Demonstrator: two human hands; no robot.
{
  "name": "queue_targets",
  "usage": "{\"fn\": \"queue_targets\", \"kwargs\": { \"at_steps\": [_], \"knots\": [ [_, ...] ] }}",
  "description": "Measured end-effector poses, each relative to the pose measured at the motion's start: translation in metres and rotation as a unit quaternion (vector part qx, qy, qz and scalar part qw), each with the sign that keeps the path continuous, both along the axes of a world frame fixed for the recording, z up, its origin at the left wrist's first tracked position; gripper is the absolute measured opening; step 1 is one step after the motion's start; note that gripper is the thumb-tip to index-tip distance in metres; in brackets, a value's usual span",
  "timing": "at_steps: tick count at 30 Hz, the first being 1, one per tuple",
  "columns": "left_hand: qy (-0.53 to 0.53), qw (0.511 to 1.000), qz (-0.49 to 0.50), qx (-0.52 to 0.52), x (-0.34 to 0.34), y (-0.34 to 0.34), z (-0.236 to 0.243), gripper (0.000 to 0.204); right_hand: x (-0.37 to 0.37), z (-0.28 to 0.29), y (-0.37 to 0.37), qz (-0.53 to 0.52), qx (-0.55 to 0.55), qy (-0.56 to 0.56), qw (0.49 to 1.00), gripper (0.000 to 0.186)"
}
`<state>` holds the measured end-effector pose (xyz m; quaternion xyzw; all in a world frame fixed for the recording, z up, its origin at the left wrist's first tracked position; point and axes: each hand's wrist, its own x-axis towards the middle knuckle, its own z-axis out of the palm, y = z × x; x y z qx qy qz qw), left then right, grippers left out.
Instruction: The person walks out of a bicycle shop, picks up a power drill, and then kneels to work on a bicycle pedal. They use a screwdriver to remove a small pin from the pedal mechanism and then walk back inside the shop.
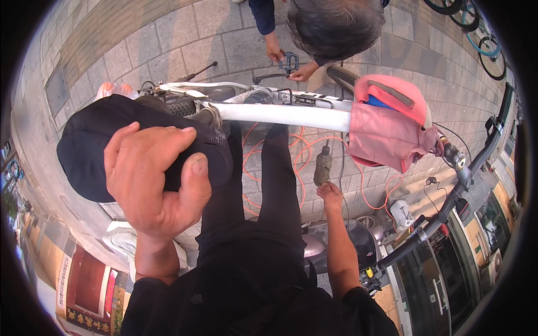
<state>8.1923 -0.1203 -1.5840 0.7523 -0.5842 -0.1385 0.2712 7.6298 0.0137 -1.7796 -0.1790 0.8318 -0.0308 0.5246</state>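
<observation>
My left hand (pixel 157 179) grips the black padded bicycle saddle (pixel 89 157), its fingers bent over the top and thumb raised along the side. The saddle sits on a white bicycle frame (pixel 286 115) lying across my view in front of my legs. My right hand (pixel 329 193) is closed on the end of a grimy olive-grey tool (pixel 323 166) with a narrow front end, held low beside my right leg, below the frame. A pink cloth cover (pixel 381 143) hangs over the frame's front, near the black handlebar (pixel 473 168).
Across the bicycle, another person (pixel 333 28) bends down, both hands at a blue pedal (pixel 289 63) on the crank. Orange hose (pixel 302 168) loops over the paving (pixel 185 39). A scooter (pixel 358 246) stands behind me at right; other bicycles (pixel 487 50) are at top right.
</observation>
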Motion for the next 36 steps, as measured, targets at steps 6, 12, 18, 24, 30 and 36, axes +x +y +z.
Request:
{"fn": "queue_targets", "kwargs": {
  "at_steps": [6,12,18,24,30,36],
  "knots": [
    [0.001,1.000,0.003,-0.004,0.001,-0.001,-0.003,0.018,0.002,-0.009,-0.006,0.013,0.003,0.000,1.000,0.028],
    [0.000,1.000,0.005,-0.007,0.000,0.003,-0.002,0.018,0.008,-0.012,-0.010,0.026,0.002,-0.005,1.000,0.031],
    [0.003,1.000,0.017,-0.019,-0.001,0.005,-0.005,0.018,0.005,-0.017,-0.006,0.038,0.006,-0.007,0.999,0.028],
    [0.003,1.000,0.013,-0.005,-0.003,0.005,-0.002,0.018,0.008,-0.014,-0.006,0.032,0.015,-0.002,0.999,0.027],
    [0.011,1.000,0.015,-0.004,-0.002,0.006,-0.002,0.018,0.013,-0.015,-0.011,0.049,0.018,0.006,0.999,0.028],
    [0.003,1.000,0.014,-0.007,0.000,0.005,-0.002,0.017,0.017,-0.013,-0.011,0.045,0.022,0.016,0.999,0.028]
  ]
}}
